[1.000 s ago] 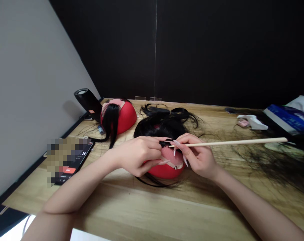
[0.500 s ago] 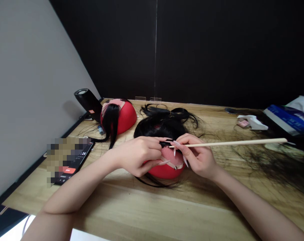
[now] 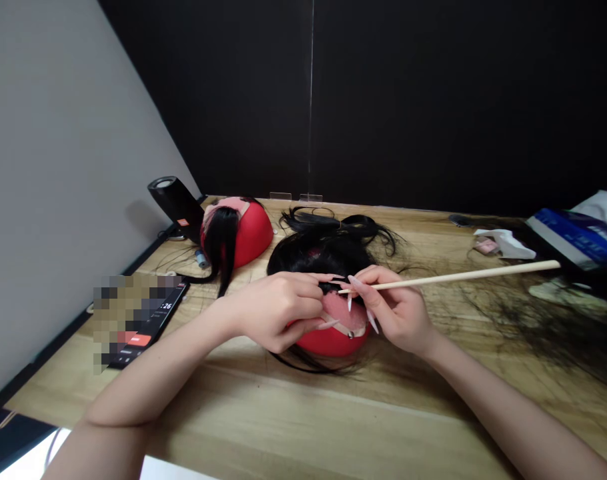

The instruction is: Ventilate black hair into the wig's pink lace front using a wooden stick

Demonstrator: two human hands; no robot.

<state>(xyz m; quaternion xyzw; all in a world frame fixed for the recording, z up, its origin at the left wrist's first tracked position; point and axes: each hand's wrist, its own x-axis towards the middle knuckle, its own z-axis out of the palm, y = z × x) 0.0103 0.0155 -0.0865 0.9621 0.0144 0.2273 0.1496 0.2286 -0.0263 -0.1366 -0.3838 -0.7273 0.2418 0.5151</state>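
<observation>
The left hand [image 3: 278,310] is clenched, pinching a lock of black hair [image 3: 328,287] over the pink scalp patch [image 3: 346,313] of a red wig block [image 3: 331,343]; a thin wooden stick [image 3: 458,276] is grasped by the right hand [image 3: 398,310], tip just beside the lock.

Phone [image 3: 156,320] left of front wig block [image 3: 331,343]; rear block [image 3: 256,233] behind, speaker [image 3: 176,207] beside it.

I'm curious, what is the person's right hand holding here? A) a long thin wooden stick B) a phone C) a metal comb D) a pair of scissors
A. The right hand pinches a long thin wooden stick in its fingertips, while the left hand pinches a lock of black hair.
</observation>
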